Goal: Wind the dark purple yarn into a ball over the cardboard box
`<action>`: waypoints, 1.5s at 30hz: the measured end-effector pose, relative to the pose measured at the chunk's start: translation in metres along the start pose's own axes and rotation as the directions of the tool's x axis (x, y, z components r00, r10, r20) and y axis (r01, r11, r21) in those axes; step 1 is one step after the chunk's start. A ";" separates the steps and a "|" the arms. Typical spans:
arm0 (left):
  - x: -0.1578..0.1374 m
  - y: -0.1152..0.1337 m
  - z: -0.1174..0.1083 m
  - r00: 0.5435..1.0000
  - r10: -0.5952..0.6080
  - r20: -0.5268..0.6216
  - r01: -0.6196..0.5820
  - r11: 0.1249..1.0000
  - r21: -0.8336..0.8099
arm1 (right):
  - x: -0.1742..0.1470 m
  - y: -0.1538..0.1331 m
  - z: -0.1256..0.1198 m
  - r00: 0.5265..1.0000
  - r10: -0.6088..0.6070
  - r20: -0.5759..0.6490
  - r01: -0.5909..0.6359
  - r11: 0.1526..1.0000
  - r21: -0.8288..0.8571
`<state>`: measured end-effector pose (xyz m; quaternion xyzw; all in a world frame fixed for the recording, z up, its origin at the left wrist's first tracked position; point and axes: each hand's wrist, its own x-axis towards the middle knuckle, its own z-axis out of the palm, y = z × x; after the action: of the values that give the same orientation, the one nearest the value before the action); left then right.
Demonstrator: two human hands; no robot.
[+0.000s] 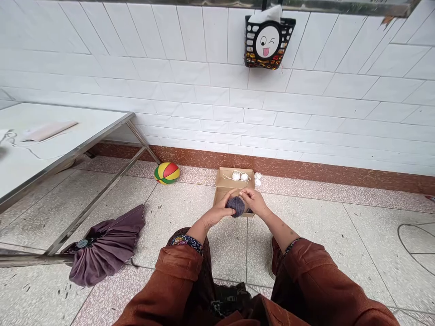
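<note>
My left hand (219, 210) is wrapped round a ball of dark purple-grey yarn (237, 206), thumb low on its near side and fingers over its far side. Close to the ball's upper right edge, the fingers of my right hand (253, 199) are pinched together; what sits between them is too small to make out. Beneath both hands stands an open cardboard box (234, 173) on the floor. Two small white yarn balls (239, 176) with a loose strand lie at its far end. More white balls (258, 178) lie just outside its right side.
Left of the box a striped ball (167, 173) rests on the floor. A folded purple umbrella (108, 246) lies beside the metal-framed table (68, 113). On the tiled wall hangs a black basket (270, 43). A wire frame (416, 246) is at far right.
</note>
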<state>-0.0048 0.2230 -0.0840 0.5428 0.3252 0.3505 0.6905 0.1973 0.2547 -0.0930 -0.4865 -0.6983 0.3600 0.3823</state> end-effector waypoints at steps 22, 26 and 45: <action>0.012 -0.006 -0.002 0.911 -0.096 -0.402 0.087 0.995 -0.040 | -0.016 -0.038 0.005 0.922 -0.275 0.274 0.276 0.961 0.035; 0.007 -0.002 0.003 0.967 -0.116 -0.227 0.111 0.993 -0.034 | -0.006 -0.039 -0.004 0.960 -0.255 0.118 0.252 0.967 0.044; 0.007 0.008 0.000 0.968 -0.065 -0.244 -0.053 0.894 -0.446 | -0.007 0.011 0.023 0.995 -0.035 0.093 0.050 0.986 -0.157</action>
<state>-0.0020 0.2307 -0.0769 0.3188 0.3223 0.4800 0.7511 0.1832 0.2481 -0.1144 -0.4836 -0.7516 0.3165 0.3179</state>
